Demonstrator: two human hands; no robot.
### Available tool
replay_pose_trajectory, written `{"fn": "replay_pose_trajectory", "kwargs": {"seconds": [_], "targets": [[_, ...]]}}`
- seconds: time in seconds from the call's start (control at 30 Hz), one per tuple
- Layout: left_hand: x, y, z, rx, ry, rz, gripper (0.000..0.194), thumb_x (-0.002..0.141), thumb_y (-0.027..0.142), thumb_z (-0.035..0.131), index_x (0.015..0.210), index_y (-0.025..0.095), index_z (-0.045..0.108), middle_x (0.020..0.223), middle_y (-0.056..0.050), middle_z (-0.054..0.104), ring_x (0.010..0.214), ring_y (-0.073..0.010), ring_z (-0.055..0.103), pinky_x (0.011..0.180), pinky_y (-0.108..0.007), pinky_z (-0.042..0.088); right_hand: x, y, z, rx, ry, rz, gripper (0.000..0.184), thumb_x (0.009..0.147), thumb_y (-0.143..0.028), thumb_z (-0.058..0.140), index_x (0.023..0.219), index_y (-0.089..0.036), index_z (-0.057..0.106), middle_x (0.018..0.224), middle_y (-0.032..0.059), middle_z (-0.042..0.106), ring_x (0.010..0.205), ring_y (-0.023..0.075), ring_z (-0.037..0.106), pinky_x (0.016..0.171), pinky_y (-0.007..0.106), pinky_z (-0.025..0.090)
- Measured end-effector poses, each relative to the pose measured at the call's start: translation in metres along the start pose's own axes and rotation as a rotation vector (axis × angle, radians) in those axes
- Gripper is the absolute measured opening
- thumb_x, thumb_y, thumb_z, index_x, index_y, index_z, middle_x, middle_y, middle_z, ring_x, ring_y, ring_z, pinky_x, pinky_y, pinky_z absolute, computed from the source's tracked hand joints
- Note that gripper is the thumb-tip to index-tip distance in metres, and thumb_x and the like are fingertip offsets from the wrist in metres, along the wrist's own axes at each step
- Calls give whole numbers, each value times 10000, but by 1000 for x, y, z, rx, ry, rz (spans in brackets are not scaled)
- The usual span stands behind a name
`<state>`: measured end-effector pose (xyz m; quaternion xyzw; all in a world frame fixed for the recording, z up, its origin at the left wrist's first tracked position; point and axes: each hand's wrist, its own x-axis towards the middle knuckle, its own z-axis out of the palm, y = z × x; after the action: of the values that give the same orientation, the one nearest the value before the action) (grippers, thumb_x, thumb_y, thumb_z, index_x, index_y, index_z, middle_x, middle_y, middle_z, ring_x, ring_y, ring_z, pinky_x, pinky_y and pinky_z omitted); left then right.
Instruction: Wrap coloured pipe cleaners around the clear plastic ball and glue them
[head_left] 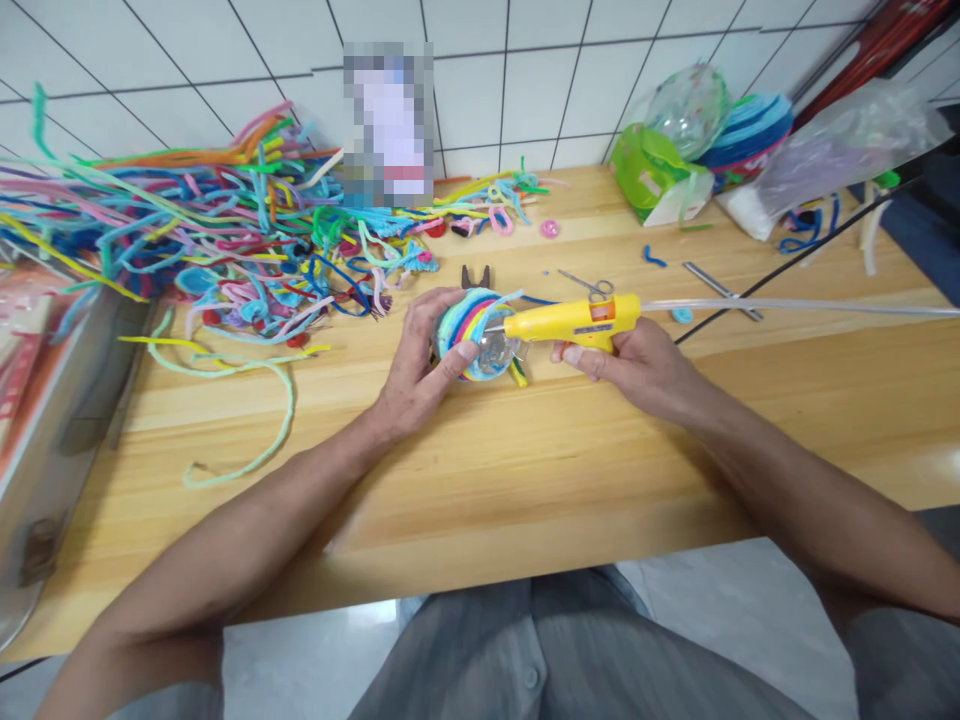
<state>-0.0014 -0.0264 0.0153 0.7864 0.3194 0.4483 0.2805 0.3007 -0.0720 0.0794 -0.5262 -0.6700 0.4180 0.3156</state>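
In the middle of the head view, my left hand (424, 356) is wrapped around a clear plastic ball (495, 354) partly covered with coils of coloured pipe cleaner (466, 328) in mint, blue, pink and yellow. My right hand (637, 362) grips a yellow hot glue gun (581, 318). Its metal nozzle points left and reaches the edge of the coils; whether it touches them I cannot tell. A long clear glue stick (795, 307) sticks out from the gun's back end. Behind the ball lie pliers (475, 277), their lower part hidden.
A big tangle of pipe cleaners (225, 230) fills the back left. Scissors (596, 287) and a metal strip (721, 290) lie behind the gun. A black cable (806, 250) crosses the right side. A green packet (649, 175), a clear ball (688, 108) and a plastic bag (847, 150) stand at the back right.
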Motion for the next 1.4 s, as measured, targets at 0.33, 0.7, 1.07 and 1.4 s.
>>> {"fn": "replay_pose_trajectory", "kwargs": {"seconds": [0.33, 0.7, 1.07, 1.4], "targets": [[0, 0, -1, 31, -2, -1, 558, 1106, 601, 609, 1595, 356, 499, 1601, -106, 568, 1552, -335, 526, 1337, -605, 443, -2, -1, 1, -55, 5, -17, 375, 914, -639, 818, 926, -265, 780, 767, 35, 708, 798, 270, 656, 701, 390, 538], [0, -2, 0, 40, 0, 24, 585, 1093, 602, 634, 1598, 345, 490, 1595, -114, 558, 1547, -340, 523, 1339, -606, 442, -4, 2, 2, -58, 4, -17, 331, 938, -596, 815, 929, -268, 774, 775, 24, 703, 850, 284, 676, 751, 409, 567], [0, -2, 0, 30, 7, 12, 591, 1081, 623, 643, 1587, 352, 501, 1588, -115, 561, 1546, -335, 522, 1343, -603, 435, -4, 4, 0, -101, 32, -30, 357, 957, -594, 798, 876, -252, 735, 718, 6, 651, 730, 228, 602, 682, 366, 512], [0, -2, 1, 39, 15, 6, 586, 1087, 623, 633, 1584, 345, 497, 1585, -109, 573, 1544, -337, 538, 1337, -586, 445, -3, 9, 2, -83, 16, -115, 304, 970, -548, 794, 909, -257, 733, 779, 19, 686, 890, 282, 686, 814, 414, 571]]}}
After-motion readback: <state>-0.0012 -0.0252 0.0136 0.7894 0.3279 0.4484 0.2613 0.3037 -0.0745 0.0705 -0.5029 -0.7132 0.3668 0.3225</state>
